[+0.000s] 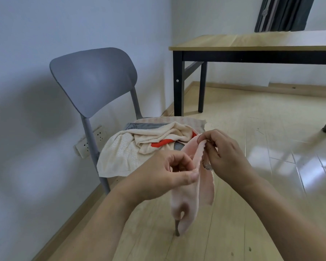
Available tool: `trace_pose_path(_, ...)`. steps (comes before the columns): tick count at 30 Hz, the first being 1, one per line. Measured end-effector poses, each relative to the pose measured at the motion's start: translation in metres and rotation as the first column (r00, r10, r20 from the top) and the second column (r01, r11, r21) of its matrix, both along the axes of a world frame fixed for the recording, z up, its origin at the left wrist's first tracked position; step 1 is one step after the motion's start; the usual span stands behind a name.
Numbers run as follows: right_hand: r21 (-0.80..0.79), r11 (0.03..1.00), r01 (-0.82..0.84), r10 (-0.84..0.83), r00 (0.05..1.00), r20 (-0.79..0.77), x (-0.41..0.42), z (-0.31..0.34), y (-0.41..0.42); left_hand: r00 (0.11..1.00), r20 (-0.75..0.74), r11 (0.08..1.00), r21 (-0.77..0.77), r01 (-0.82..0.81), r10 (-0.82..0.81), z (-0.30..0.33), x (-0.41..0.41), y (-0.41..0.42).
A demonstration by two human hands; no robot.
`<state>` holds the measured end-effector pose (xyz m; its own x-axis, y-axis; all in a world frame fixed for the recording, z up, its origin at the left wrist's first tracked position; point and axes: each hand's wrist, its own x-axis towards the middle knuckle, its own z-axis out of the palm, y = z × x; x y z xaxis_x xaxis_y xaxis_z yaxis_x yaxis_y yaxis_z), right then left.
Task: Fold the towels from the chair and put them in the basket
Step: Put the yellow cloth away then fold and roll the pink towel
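Observation:
A small pink towel (188, 196) hangs in the air in front of the grey chair (94, 80). My left hand (169, 172) pinches its upper edge between thumb and fingers. My right hand (224, 149) pinches the same edge a little higher and to the right. The towel droops below both hands in a loose fold. On the chair seat lies a heap of cream towels (132, 147), one with an orange stripe (162, 143), over a grey printed cloth (145, 126). No basket is in view.
A wooden table with black legs (252, 44) stands at the back right. A white wall runs along the left, with a socket strip (90, 142) low behind the chair. Pale glossy wood floor (271, 147) spreads to the right.

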<state>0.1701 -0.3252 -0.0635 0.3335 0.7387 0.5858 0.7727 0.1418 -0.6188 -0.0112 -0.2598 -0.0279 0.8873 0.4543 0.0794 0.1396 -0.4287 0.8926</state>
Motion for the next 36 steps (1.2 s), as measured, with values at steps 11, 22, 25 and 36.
trace_pose_path(11,0.028,0.997,0.075,-0.076,0.996,0.036,0.005,0.009,-0.008,0.993,-0.077,0.983,0.158,0.098,-0.086,0.006,0.010,-0.018)
trace_pose_path(22,-0.035,0.976,0.216,-0.216,0.976,-0.017,0.031,0.012,-0.017,0.850,-0.380,0.766,0.642,-0.042,0.365,0.007,0.007,-0.020)
trace_pose_path(25,-0.088,0.982,0.170,-0.169,0.985,0.019,0.033,0.012,-0.019,0.765,-0.181,0.529,0.815,-0.236,0.619,0.002,0.004,-0.007)
trace_pose_path(36,-0.099,0.995,0.017,-0.034,0.986,-0.165,0.021,0.036,-0.023,0.610,0.329,0.120,0.807,-0.578,0.721,-0.003,-0.001,0.014)
